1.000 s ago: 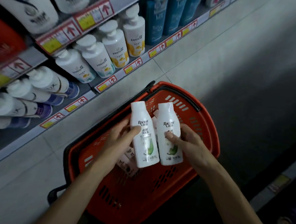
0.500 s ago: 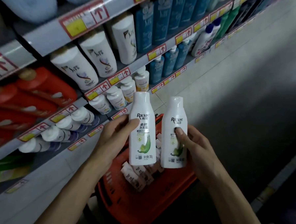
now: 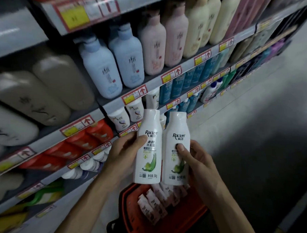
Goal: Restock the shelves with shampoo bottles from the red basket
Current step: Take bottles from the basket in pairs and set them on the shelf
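Gripping the left Raclen shampoo bottle [image 3: 148, 146], the left hand [image 3: 124, 155] curls its fingers behind it, thumb across the label. Right hand [image 3: 198, 165]: same grip on the right Raclen shampoo bottle [image 3: 176, 153], thumb on the front. Both bottles: white, upright, caps up, side by side and touching, in front of the shelves [image 3: 114, 105]. Red basket [image 3: 179, 224]: below the hands, more small white bottles [image 3: 153, 205] lying inside. Shelf stock: pale blue bottles [image 3: 114, 64], pink bottles [image 3: 164, 38], red bottles [image 3: 87, 139] at lower left. Price tags [image 3: 134, 95] line the shelf edges.
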Action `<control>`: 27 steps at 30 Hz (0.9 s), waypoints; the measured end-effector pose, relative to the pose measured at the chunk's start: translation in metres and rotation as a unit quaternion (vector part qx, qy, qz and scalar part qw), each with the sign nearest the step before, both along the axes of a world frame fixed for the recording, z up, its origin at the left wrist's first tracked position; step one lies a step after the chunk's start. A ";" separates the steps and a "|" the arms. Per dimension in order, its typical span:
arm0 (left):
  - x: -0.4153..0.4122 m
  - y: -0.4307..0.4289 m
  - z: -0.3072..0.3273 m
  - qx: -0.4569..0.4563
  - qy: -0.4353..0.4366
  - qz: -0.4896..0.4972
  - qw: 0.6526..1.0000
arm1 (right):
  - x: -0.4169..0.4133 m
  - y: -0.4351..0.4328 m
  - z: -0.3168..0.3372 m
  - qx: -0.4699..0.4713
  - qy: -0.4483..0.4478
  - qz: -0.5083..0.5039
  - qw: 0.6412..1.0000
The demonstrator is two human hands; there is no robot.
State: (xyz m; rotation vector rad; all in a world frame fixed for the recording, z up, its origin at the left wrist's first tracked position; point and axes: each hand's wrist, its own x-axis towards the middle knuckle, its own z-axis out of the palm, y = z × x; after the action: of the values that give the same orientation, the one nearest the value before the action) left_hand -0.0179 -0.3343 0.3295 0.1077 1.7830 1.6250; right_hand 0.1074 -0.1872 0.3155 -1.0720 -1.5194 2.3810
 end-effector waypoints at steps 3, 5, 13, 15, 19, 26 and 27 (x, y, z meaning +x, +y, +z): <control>-0.011 -0.012 0.050 0.005 0.024 0.016 1.000 | -0.015 -0.010 0.051 0.021 0.023 -0.001 1.000; -0.018 -0.020 0.082 0.000 0.056 0.016 0.998 | -0.025 -0.016 0.084 0.044 0.042 0.003 0.998; -0.030 -0.053 0.210 0.063 0.125 0.060 0.988 | -0.051 -0.036 0.209 0.109 0.108 0.012 0.988; -0.033 -0.062 0.238 0.076 0.143 0.065 0.985 | -0.055 -0.042 0.236 0.117 0.123 0.019 0.985; -0.040 -0.080 0.292 0.097 0.173 0.055 0.979 | -0.063 -0.062 0.293 0.139 0.147 0.040 0.979; -0.047 -0.119 0.363 0.116 0.253 0.048 0.959 | -0.067 -0.098 0.360 0.188 0.191 0.035 0.963; -0.046 -0.124 0.372 0.120 0.261 0.044 0.957 | -0.068 -0.103 0.367 0.188 0.202 0.036 0.961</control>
State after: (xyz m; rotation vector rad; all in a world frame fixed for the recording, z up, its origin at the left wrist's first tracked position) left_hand -0.0642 -0.4580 0.7012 0.6297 1.9782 2.0053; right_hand 0.0397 -0.2897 0.6829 -0.4266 -1.7650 2.0582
